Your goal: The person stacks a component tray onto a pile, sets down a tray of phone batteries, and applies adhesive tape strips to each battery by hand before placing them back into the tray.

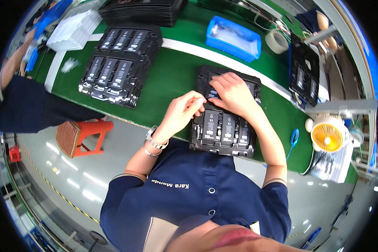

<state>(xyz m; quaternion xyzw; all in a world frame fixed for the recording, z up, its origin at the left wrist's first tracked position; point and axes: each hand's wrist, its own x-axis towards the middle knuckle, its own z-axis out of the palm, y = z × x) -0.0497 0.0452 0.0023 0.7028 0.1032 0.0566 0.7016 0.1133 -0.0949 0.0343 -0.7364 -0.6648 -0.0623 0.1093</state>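
A black plastic tray [201, 145] lies in front of me, with flat black phone-type batteries [228, 128] in its pockets. My right hand [235, 93] bends over the far row, its fingers and thumb at opposite ends of the far left battery [213, 93]. Most of the other batteries in that row are under this hand. My left hand [187, 109] is at the tray's left edge, close to my right thumb. Its thumb and forefinger are pinched together; anything between them is too small to make out. A bracelet and a watch circle the left wrist.
To the left stands a stack of filled black trays [113, 67], with more black trays [143, 12] behind. A blue bin [233, 40] and a tape roll [276, 41] are at the far side. A small fan [327, 137] stands right; a red-orange stool [86, 136] and another person [25, 101] are left.
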